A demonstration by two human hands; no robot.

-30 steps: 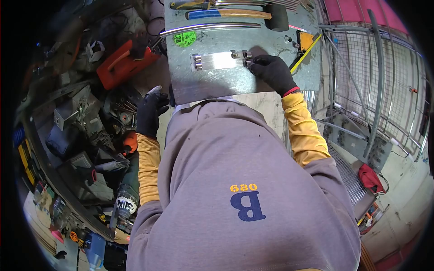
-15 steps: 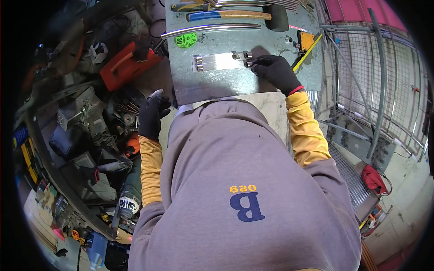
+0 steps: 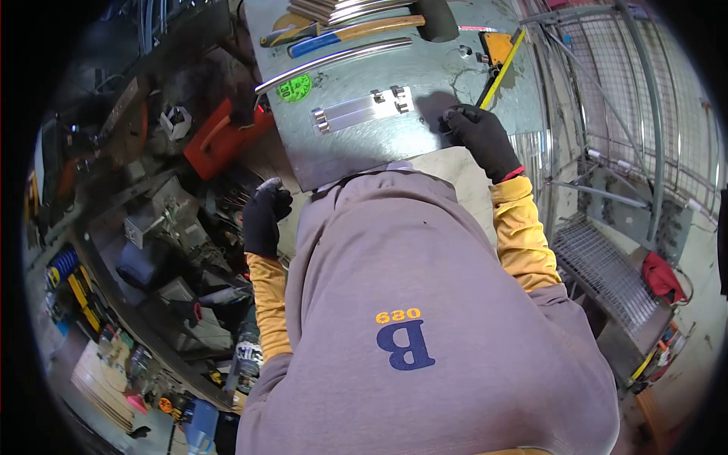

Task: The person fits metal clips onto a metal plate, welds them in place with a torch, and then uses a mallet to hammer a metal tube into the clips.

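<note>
On the metal bench (image 3: 356,148) lies a shiny flat metal strip (image 3: 362,111) with small bright metal pieces at both ends. My right hand (image 3: 484,142), in a dark glove, is to the right of the strip and apart from it, above the bench's right part. Its thumb and fingers are pinched together; whatever they hold, if anything, is too small to name. Left of the bench and beside my body hangs my gloved left hand (image 3: 264,220), its fingers loosely bent and nothing visible in it.
A mallet (image 3: 364,34) with a blue-ended wooden handle and a long metal tube (image 3: 334,62) lie farther back. A tape measure (image 3: 497,47) with its yellow blade out rests at the right. A red case (image 3: 216,140) and cluttered shelving stand left; wire mesh (image 3: 607,262) is at right.
My right hand has moved away from the strip's right end, to the right and nearer my body. The left hand's fingers have bent a little more. The whole view has turned slightly.
</note>
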